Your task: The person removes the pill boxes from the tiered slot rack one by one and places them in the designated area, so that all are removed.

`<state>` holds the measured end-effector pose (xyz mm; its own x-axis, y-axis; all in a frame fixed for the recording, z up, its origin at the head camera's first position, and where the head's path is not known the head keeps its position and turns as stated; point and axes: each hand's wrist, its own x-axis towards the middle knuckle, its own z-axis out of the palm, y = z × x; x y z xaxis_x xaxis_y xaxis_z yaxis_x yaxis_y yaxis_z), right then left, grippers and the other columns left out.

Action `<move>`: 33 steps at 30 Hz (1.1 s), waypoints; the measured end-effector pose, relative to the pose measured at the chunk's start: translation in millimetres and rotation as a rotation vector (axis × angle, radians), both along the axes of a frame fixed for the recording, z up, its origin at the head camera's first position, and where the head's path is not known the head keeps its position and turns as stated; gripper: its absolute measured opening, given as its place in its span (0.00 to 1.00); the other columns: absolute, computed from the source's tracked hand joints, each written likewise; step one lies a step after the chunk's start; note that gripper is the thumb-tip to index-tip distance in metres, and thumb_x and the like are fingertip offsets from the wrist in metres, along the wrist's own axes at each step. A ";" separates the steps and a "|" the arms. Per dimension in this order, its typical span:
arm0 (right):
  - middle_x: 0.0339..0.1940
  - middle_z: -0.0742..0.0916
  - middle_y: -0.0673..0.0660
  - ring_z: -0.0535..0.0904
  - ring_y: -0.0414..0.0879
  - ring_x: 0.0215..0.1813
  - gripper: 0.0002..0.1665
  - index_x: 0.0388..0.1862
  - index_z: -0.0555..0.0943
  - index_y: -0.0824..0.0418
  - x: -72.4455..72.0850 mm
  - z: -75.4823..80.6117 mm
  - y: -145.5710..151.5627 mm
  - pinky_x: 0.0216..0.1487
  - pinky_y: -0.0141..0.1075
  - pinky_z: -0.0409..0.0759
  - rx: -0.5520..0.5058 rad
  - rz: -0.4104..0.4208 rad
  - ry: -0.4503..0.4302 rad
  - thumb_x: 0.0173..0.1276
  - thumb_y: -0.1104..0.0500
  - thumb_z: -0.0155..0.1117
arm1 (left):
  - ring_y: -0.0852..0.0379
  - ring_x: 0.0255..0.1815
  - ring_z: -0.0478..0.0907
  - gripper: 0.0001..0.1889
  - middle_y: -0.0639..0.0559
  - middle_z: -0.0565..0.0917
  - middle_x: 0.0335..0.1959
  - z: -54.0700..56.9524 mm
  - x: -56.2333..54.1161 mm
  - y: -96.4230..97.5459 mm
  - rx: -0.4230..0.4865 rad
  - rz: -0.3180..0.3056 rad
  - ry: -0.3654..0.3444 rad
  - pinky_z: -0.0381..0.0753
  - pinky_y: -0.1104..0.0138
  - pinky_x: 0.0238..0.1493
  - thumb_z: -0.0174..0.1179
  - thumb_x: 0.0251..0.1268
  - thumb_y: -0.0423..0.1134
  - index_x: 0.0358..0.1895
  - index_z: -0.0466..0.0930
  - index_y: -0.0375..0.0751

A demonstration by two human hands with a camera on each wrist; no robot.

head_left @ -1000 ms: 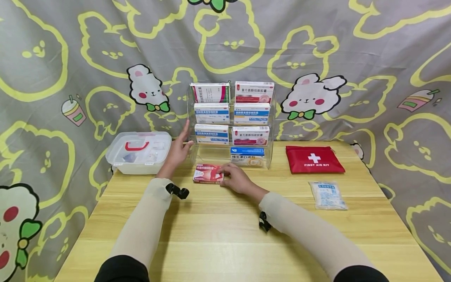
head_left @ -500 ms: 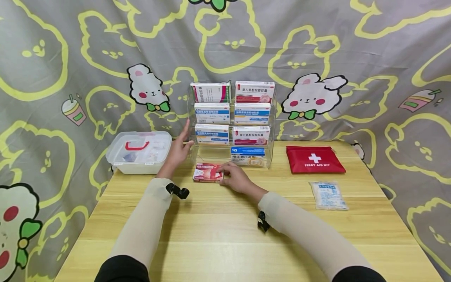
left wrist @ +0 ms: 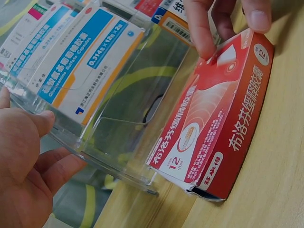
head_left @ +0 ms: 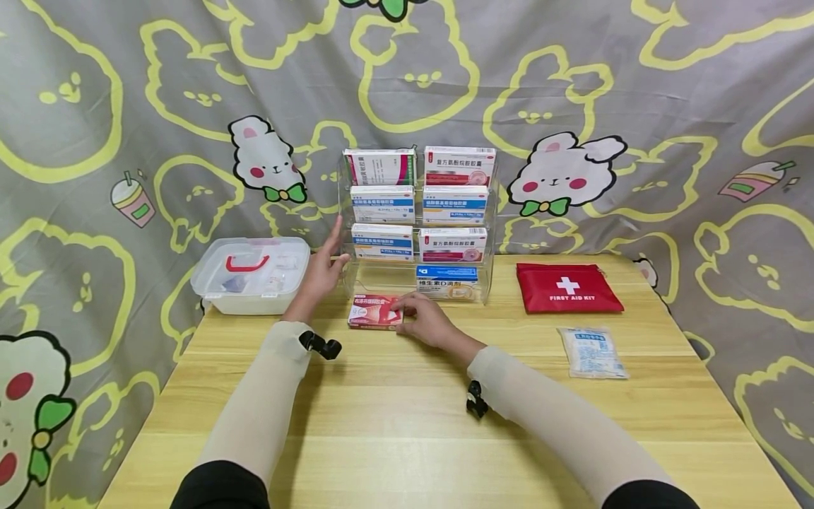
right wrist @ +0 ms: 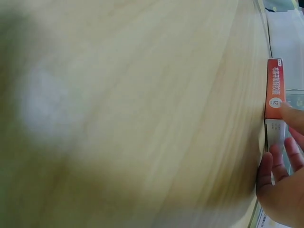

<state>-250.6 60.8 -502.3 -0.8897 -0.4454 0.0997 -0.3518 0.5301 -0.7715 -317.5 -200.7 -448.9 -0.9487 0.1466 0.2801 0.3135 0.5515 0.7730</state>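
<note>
In the head view my right hand (head_left: 427, 322) pinches the right end of a red medicine box (head_left: 372, 312), with thumb and fingers on its sides. The box lies low at the table in front of the clear display rack's (head_left: 375, 279) bottom left slot. Its near left end looks slightly crumpled in the left wrist view. My left hand (head_left: 323, 272) holds the rack's left side, thumb toward the front and other fingers along the outer side. Blue-and-white medicine boxes (left wrist: 90, 61) stand in the rack close to that thumb. The right wrist view catches the red box only at its edge.
A lidded clear plastic case (head_left: 251, 276) with a red handle stands left of the rack. To the right lie a red first aid pouch (head_left: 568, 288) and a clear packet (head_left: 593, 353). A blue-and-white vitamin box (head_left: 446, 283) fills the bottom right slot. Patterned cloth (head_left: 420, 71) hangs behind.
</note>
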 end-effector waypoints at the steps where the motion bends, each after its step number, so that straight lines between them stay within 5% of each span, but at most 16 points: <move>1: 0.60 0.83 0.54 0.80 0.50 0.56 0.22 0.57 0.87 0.57 -0.1 0.3 0.8 0.61 0.43 0.79 -0.007 0.002 0.001 0.63 0.63 0.78 | 0.37 0.76 0.68 0.44 0.36 0.62 0.79 0.0 0.1 -0.1 -0.003 0.000 0.001 0.75 0.65 0.19 0.55 0.79 0.31 0.85 0.41 0.69; 10: 0.57 0.84 0.56 0.82 0.53 0.56 0.27 0.61 0.84 0.60 -1.0 7.5 10.2 0.62 0.44 0.80 -0.092 0.006 -0.063 0.62 0.66 0.77 | 0.37 0.76 0.67 0.45 0.36 0.62 0.79 -0.1 -0.2 -0.4 -0.011 0.002 0.010 0.73 0.65 0.18 0.55 0.79 0.31 0.85 0.40 0.68; 24: 0.62 0.84 0.56 0.81 0.57 0.59 0.26 0.65 0.82 0.61 -2.2 24.2 40.9 0.62 0.50 0.80 -0.088 0.040 -0.057 0.68 0.63 0.74 | 0.38 0.77 0.66 0.48 0.36 0.61 0.79 0.0 0.0 0.3 0.002 0.003 -0.003 0.77 0.65 0.20 0.55 0.78 0.31 0.82 0.37 0.81; 33: 0.63 0.84 0.58 0.82 0.59 0.60 0.26 0.65 0.82 0.61 -3.8 39.4 61.4 0.63 0.51 0.79 -0.050 0.006 -0.033 0.68 0.63 0.74 | 0.38 0.76 0.67 0.47 0.37 0.62 0.79 0.1 1.2 0.5 0.007 0.007 -0.008 0.78 0.64 0.21 0.55 0.78 0.31 0.83 0.38 0.78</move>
<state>-254.4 122.2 -462.9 -0.8900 -0.4463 0.0931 -0.3293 0.4881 -0.8083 -316.3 -200.3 -448.8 -0.9520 0.1377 0.2735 0.3032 0.5480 0.7796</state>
